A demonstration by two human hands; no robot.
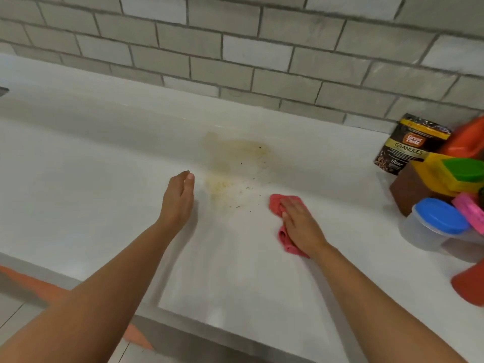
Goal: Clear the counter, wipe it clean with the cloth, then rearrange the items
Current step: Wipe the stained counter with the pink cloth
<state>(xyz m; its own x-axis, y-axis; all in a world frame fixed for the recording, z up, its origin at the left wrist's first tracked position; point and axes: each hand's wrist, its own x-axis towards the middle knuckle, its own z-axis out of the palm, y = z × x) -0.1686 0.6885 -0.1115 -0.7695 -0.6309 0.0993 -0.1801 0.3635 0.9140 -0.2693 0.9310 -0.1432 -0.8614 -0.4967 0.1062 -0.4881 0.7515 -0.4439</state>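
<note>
The cloth (276,205) lies bunched under the right hand (301,224), whose flat fingers press it to the counter (104,153); the stain (235,163), ahead-left of that hand, looks unwiped; the left hand (178,200), fingers straight together, holds nothing; tubs (440,216) crowd well right of the cloth hand; clearing seems done, wiping barely begun, rearranging left.

left hand (178,200): fingers straight, thumb-edge up | right hand (301,226): palm down, fingers flat
</note>
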